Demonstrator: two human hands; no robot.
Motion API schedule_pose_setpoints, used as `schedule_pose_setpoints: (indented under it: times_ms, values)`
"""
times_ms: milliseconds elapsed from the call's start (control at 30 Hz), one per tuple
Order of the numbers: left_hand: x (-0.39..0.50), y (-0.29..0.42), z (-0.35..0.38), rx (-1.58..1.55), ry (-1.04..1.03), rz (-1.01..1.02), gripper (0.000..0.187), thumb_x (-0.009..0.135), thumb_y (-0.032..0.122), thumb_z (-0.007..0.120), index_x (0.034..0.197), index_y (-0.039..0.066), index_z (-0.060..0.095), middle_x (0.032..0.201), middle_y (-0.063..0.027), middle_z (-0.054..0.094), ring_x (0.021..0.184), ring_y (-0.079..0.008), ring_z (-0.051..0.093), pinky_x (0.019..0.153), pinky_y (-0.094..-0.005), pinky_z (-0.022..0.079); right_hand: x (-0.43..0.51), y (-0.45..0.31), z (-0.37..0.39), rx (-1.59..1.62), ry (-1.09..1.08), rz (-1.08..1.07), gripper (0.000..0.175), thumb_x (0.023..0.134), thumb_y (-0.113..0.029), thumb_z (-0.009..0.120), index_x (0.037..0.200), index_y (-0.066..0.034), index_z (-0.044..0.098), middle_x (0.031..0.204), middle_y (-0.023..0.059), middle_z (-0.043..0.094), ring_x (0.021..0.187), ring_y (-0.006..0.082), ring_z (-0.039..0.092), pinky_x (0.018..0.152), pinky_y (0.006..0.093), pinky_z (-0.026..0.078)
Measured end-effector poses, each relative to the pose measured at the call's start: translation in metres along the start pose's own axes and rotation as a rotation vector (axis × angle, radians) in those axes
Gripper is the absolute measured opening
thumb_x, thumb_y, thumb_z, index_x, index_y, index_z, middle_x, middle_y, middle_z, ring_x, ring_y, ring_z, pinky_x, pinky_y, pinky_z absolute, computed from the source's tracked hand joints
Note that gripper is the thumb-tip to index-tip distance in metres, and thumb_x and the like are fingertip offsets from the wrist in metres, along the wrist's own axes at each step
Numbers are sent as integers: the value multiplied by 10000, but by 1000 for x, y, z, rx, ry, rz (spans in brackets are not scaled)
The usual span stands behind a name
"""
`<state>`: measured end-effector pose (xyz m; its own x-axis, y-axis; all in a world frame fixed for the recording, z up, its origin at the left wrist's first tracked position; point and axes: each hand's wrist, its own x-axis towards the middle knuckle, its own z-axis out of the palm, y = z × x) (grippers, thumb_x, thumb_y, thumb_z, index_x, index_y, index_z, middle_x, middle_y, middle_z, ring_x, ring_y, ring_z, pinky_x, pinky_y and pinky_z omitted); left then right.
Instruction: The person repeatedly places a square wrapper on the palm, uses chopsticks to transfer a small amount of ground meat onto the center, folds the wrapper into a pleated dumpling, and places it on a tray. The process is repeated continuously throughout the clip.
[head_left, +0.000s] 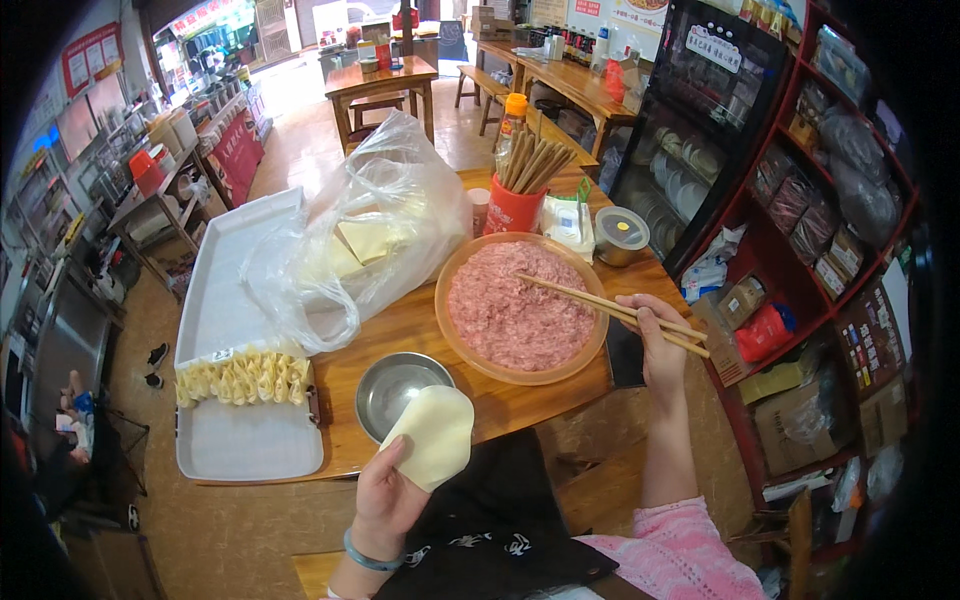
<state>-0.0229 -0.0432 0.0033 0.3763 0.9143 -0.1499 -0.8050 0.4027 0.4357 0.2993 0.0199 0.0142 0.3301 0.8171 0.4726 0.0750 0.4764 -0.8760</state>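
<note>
My left hand (394, 484) holds a stack of pale yellow dough wrappers (435, 439) by its lower left side, over the near rim of a steel bowl (382, 382). In my right hand (658, 337) is a pair of wooden chopsticks (611, 306), their tips touching the pink minced meat (517, 307). The meat fills a wide orange plastic bowl (596, 352). To the left, a row of folded wontons (244, 377) lies across a white tray (251, 442). A clear plastic bag (405, 172) with more wrappers (364, 244) rests partly over the tray.
Behind the meat bowl stand a red holder (514, 210) full of chopsticks, an orange-capped bottle (515, 112) and a lidded steel container (621, 234). A dark flat object (628, 352) lies at the table's right edge. A red shelf unit (806, 315) and a glass-door cabinet (690, 142) stand to the right.
</note>
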Motion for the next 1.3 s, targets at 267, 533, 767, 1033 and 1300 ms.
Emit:
schedule_pose_setpoints:
  times_ms: [267,533,767,1033,1300]
  values:
    - [1,0,-1,-1,9,-24,486,891,192,375,1311,-37,289,1324,-186,374,1221,-329,366,1030,-451,261,-5,-6,-22,7,-17,152,194,871,-113,518,1004,22,557,918,165,630,837,214,627,728,299,525]
    - [3,1,-2,-20,-15,-45,480,900,201,362,1310,-38,290,1328,-190,367,1228,-330,357,1038,-453,249,-6,-4,-34,270,78,193,239,879,-120,498,1072,20,518,935,167,617,843,236,630,655,270,556]
    - [3,3,-5,-56,-22,-62,482,905,204,367,1313,-38,281,1327,-190,367,1221,-329,368,1035,-443,262,-6,16,-30,242,66,203,247,877,-108,502,1095,7,511,910,151,620,837,223,630,646,267,560]
    - [4,1,-5,-62,-39,-46,468,913,215,355,1308,-31,300,1322,-179,380,1224,-317,366,1037,-445,253,-10,27,-12,233,173,245,242,875,-117,517,1090,-6,516,899,130,621,811,177,618,670,267,548]
    - [4,0,-9,-129,15,-10,448,922,206,336,1305,-25,308,1319,-173,387,1221,-311,370,1038,-439,254,-12,32,-13,366,185,329,257,883,-113,497,1119,-12,498,930,136,612,827,175,614,676,270,546]
